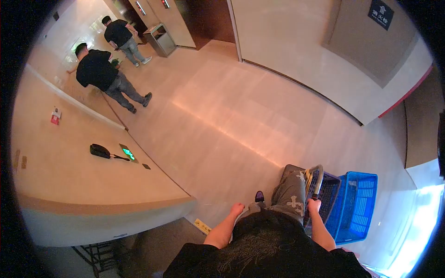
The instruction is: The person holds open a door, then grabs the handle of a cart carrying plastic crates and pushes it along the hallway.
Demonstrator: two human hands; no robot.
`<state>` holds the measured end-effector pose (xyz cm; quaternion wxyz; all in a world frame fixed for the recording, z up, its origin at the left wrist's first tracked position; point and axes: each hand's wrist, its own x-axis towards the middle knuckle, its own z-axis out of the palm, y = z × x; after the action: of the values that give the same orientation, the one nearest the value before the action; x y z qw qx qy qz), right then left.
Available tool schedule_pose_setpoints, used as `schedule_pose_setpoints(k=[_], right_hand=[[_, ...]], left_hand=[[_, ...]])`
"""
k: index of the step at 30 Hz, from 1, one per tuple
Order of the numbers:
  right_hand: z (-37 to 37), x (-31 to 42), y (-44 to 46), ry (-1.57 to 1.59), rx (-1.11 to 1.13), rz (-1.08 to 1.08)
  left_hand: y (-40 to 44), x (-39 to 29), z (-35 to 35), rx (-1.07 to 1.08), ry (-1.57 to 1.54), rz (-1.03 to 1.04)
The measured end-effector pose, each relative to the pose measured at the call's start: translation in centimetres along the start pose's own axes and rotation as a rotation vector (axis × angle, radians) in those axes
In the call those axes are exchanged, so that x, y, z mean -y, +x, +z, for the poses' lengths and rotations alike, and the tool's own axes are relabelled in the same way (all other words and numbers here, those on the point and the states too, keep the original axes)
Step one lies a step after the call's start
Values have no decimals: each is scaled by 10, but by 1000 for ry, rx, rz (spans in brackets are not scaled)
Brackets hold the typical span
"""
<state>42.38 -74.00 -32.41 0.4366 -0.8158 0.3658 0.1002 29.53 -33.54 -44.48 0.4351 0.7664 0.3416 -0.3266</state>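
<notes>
My right hand (314, 204) is closed around the curved metal handle (319, 180) of a cart beside my leg. A dark plastic crate (330, 190) stands right behind the handle, with a blue plastic basket (361, 204) next to it on the right. The blue basket's slotted sides show. My left hand (237, 208) hangs at my left side near my thigh, its fingers curled in, with nothing visible in it. One dark shoe (259, 197) shows between my hands on the floor.
Two people in dark shirts, one nearer (97, 69) and one farther (121, 37), are at the upper left. A metal trash bin (161, 41) stands by the far wall. A green exit sign (129, 152) is on the left wall. A yellow floor label (202, 225) lies at left.
</notes>
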Motion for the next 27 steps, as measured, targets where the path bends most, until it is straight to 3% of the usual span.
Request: schedule_pose_setpoints(k=[3, 11, 27], right_hand=[[3, -6, 5, -2, -6, -2], [3, -15, 17, 10, 107, 131], [-22, -16, 17, 480, 702, 397]], left_hand=[[15, 25, 14, -18, 9, 8], [-13, 15, 5, 19, 0, -40], [-11, 11, -2, 8, 0, -35]])
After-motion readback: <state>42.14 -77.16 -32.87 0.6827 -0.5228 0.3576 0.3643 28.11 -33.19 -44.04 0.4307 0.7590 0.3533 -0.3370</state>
